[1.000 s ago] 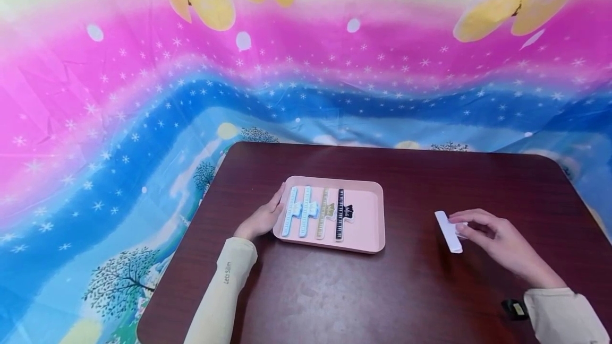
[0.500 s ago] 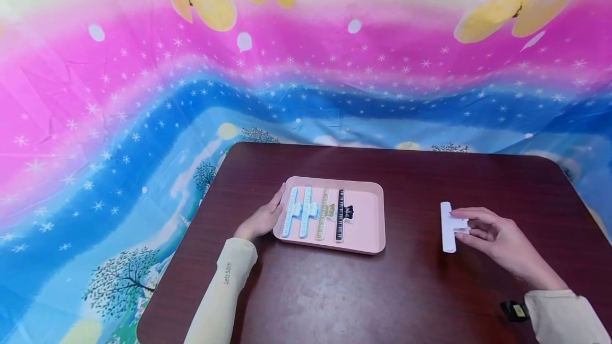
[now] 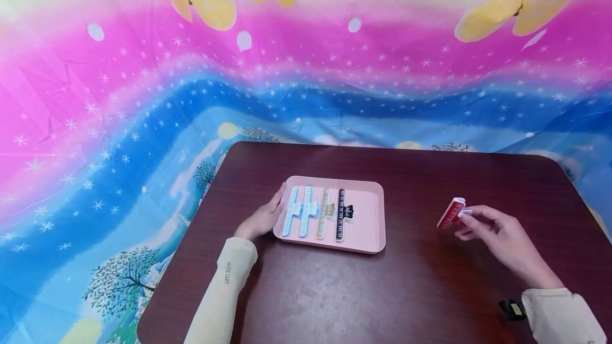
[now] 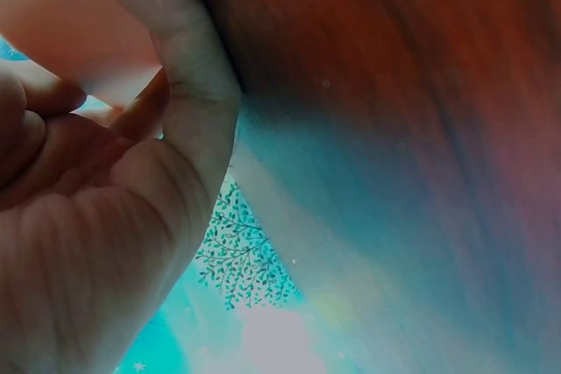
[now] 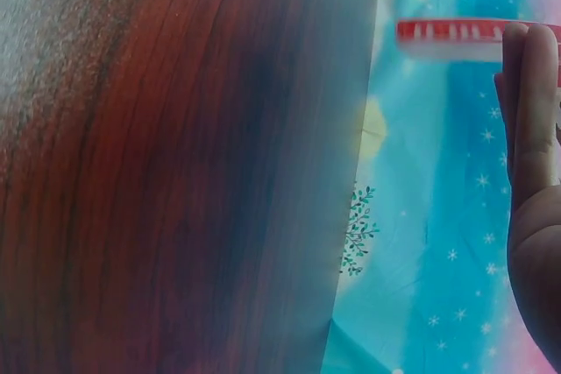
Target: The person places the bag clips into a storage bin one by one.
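My right hand [image 3: 497, 238] pinches a red piano-key clip [image 3: 451, 213] in the air above the table, right of the tray. Its red key-patterned face shows in the head view, tilted; in the right wrist view the clip [image 5: 451, 31] is partly covered by the fingers. At its left edge, a pink tray [image 3: 368, 227] is held by my left hand [image 3: 260, 222]; the left wrist view shows the thumb [image 4: 188, 59] against it, with the other fingers bent. Inside lie two light-blue clips [image 3: 289, 211] [image 3: 306, 211], a gold one [image 3: 323, 214] and a black one [image 3: 340, 215], side by side.
Under everything is a dark reddish-brown table [image 3: 334, 291] with rounded corners. A printed cloth [image 3: 306, 68] with snowflakes and trees hangs behind and left of it. A small dark object [image 3: 512, 309] sits by the right sleeve.
The clip in my right hand has turned from its plain white side to its red key-patterned side and sits slightly higher. My left hand and the tray stay put.
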`<state>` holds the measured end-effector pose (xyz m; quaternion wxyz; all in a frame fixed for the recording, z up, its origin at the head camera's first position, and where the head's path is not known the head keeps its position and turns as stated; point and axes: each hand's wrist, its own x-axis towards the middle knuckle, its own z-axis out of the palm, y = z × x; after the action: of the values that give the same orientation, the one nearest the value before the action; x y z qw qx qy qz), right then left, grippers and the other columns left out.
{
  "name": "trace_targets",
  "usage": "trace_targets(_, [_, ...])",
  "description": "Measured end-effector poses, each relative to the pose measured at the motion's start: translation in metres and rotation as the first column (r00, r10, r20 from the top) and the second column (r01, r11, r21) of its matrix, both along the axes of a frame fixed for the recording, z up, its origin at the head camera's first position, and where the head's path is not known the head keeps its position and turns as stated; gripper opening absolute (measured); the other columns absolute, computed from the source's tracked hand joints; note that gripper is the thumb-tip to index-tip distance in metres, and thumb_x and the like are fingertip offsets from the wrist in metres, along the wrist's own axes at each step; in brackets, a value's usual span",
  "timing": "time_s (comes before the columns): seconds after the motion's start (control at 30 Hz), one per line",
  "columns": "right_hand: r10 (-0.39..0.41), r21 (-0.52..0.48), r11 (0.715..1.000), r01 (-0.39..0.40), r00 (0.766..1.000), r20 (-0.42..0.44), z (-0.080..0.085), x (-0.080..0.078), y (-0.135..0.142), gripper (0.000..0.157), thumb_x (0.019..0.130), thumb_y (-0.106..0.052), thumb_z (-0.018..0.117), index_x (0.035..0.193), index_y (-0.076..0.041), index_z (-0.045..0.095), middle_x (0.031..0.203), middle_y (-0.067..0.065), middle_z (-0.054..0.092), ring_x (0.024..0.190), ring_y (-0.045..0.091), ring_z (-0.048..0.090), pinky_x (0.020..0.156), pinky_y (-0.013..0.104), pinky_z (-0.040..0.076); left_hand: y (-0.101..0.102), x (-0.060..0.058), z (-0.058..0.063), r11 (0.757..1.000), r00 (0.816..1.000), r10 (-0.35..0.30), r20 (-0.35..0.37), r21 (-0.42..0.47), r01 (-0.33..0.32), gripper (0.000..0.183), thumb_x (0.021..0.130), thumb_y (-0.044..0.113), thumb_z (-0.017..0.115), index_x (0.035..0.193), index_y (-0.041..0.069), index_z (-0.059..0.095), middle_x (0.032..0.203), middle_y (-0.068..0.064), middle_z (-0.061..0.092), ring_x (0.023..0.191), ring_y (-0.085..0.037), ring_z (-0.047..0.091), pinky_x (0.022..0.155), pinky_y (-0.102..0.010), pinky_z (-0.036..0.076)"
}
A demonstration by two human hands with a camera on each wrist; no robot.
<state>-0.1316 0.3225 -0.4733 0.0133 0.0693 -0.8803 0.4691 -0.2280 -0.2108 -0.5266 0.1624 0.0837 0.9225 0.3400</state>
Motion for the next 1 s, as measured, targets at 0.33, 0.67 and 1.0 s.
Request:
trace_targets(0.33, [-0.076,0.023,0.997,0.076,0.997,0.011,0.0023,0.0003,-0.0002,0.034,0.108,-0.025,0.057,0.123,0.005,0.064,0.08,0.002,0.077,0.067,0.016,0.074,0.066,0.015,0.055,0.0017,0.0015,0.0026,1.0,1.0,-0.002,0.013,0.02,0.002,0.062,0.114,0.032,0.033,0.169,0.026,0.004,0.174,-0.007,0.015,0.155,-0.035,0.03,0.126,-0.054,0.023])
trace_targets(0.67, [-0.12,0.038,0.992,0.119,0.992,0.034,-0.0007,0.0003,0.0028,0.039,0.109,-0.027,0.055,0.126,0.008,0.063,0.083,-0.015,0.07,0.066,0.01,0.072,0.064,0.017,0.053,0.0013,0.0039,0.0045,1.0,1.0,0.013,0.024,0.01,-0.013,0.062,0.114,0.034,0.032,0.168,0.029,0.004,0.174,-0.007,0.016,0.154,-0.036,0.032,0.126,-0.055,0.025])
trace_targets(1.0, [-0.091,-0.049,0.994,0.093,0.995,0.044,0.0002,-0.0004,0.0056,0.035,0.103,-0.019,0.067,0.129,0.003,0.061,0.092,-0.023,0.07,0.079,0.001,0.074,0.067,0.017,0.058,0.0021,0.0043,0.0064,1.0,1.0,0.004,0.009,0.007,-0.004,0.062,0.114,0.032,0.032,0.169,0.028,0.003,0.174,-0.009,0.016,0.154,-0.037,0.033,0.126,-0.054,0.025])
